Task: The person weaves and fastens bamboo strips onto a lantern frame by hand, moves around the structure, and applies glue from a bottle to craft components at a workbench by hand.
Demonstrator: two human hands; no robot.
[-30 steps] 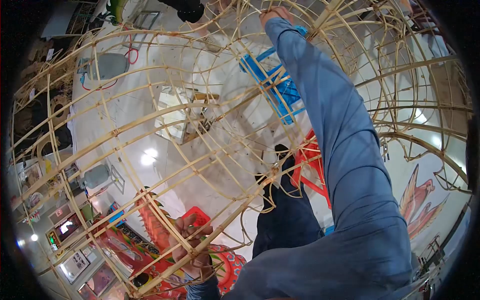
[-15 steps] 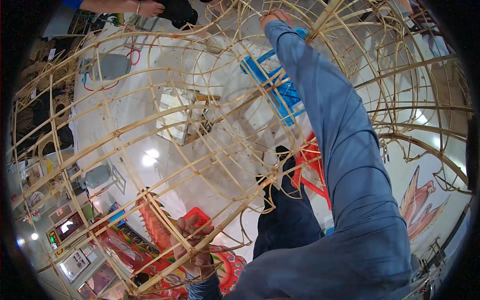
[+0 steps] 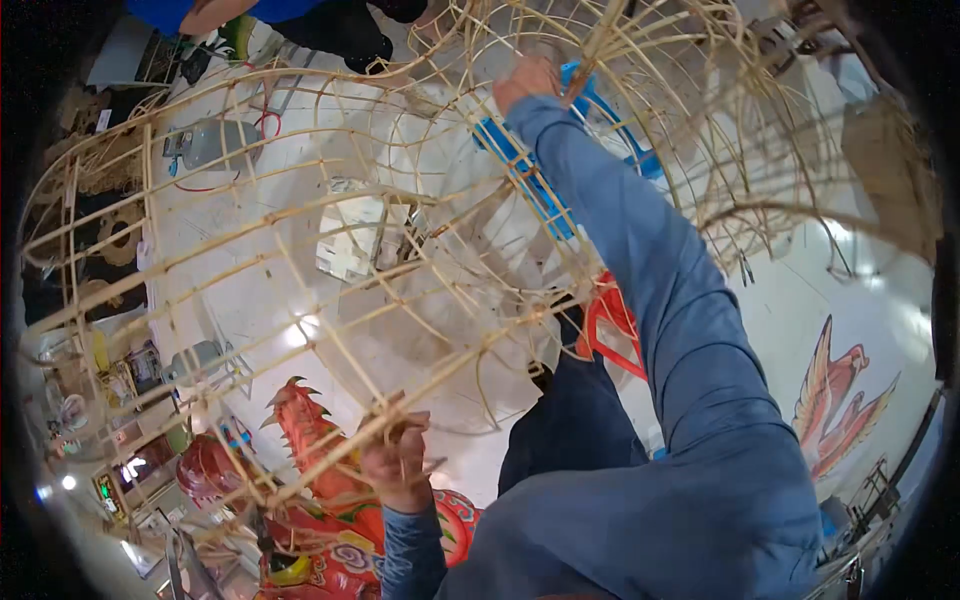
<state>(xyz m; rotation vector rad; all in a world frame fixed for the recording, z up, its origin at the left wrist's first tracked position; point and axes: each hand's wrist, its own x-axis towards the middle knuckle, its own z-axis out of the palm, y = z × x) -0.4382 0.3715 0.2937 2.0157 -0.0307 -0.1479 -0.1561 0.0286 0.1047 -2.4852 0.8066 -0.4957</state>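
Note:
A large openwork frame of bent bamboo strips (image 3: 487, 343) stretches across the view in front of me. At the bottom centre, my left hand (image 3: 395, 462) is closed round the thick strip along the frame's near edge. My right arm reaches far forward, and my right hand (image 3: 530, 80) is closed on the frame near the top, where strips crowd together. Its fingertips are partly hidden and a little blurred. To the right, the strips of the frame are smeared by motion.
Below the frame stand a blue plastic stool (image 3: 525, 180) and a red stool (image 3: 612, 322). A pale square board (image 3: 348, 235) lies on the floor. A red dragon figure (image 3: 305, 430) stands lower left. Another person in blue (image 3: 270, 10) is at the top.
The bamboo frame has shifted and tilted with both hands on it. My right hand has come slightly nearer and left; my left hand has risen a little.

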